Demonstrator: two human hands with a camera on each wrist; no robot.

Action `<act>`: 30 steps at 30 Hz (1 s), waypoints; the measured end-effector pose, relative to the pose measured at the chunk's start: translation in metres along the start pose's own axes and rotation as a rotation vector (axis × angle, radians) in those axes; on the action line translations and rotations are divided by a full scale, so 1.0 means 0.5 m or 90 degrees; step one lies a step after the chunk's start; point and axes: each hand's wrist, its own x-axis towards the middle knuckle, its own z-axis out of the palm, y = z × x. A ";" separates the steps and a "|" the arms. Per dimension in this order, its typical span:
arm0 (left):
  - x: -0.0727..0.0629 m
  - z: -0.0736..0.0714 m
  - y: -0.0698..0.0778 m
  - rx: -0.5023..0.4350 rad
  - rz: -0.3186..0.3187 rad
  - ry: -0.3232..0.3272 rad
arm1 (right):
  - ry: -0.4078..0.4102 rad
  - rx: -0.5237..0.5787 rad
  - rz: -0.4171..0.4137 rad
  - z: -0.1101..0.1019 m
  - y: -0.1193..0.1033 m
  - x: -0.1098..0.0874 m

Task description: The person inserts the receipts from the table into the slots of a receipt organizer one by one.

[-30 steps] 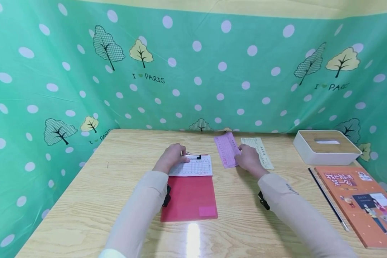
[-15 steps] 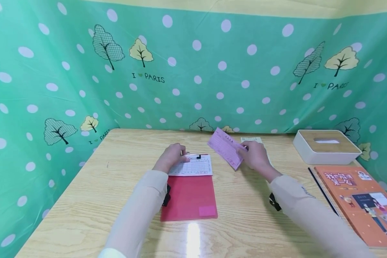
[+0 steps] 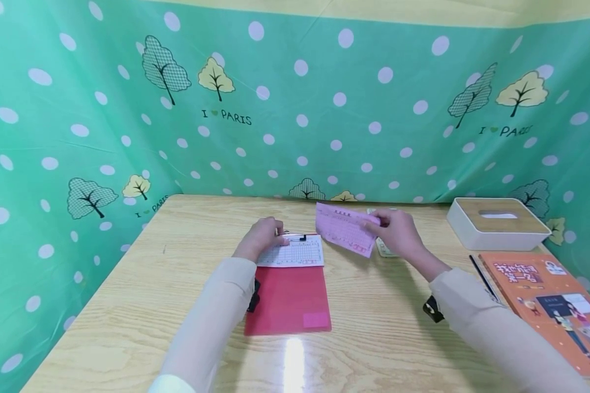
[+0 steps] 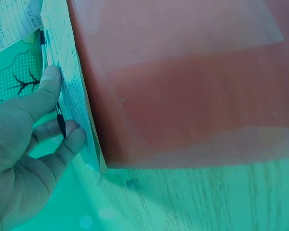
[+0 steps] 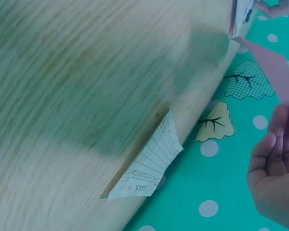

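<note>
A red clipboard lies on the table, with a printed white form across its top end. My left hand is at the wire clip above the form; in the left wrist view, thumb and fingertips pinch this clip with its black ends. My right hand holds the right end of a pink printed slip between thumb and fingers. Raised off the table, the slip's left end is close to the clipboard's top right corner. A pale printed slip lies on the table, mostly hidden behind the right hand in the head view.
At the back right stands a white tissue box with a wooden lid. An orange book lies in front of it, with a dark pencil along its left side. A green dotted curtain hangs behind the table.
My right hand has lifted the pink slip from the table and turned it nearly sideways, its left end now near the clipboard. The left hand has stayed at the clip.
</note>
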 end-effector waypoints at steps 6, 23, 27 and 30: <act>0.000 -0.002 0.001 -0.005 0.006 0.002 | 0.003 0.048 -0.015 0.007 -0.008 -0.003; 0.000 -0.005 -0.001 0.005 0.008 -0.006 | -0.181 0.111 -0.039 0.062 -0.032 0.003; -0.002 -0.006 0.000 -0.003 0.003 -0.007 | -0.204 0.076 -0.035 0.086 -0.040 0.009; -0.002 -0.007 0.001 -0.014 -0.002 -0.010 | -0.212 0.055 -0.030 0.107 -0.048 0.016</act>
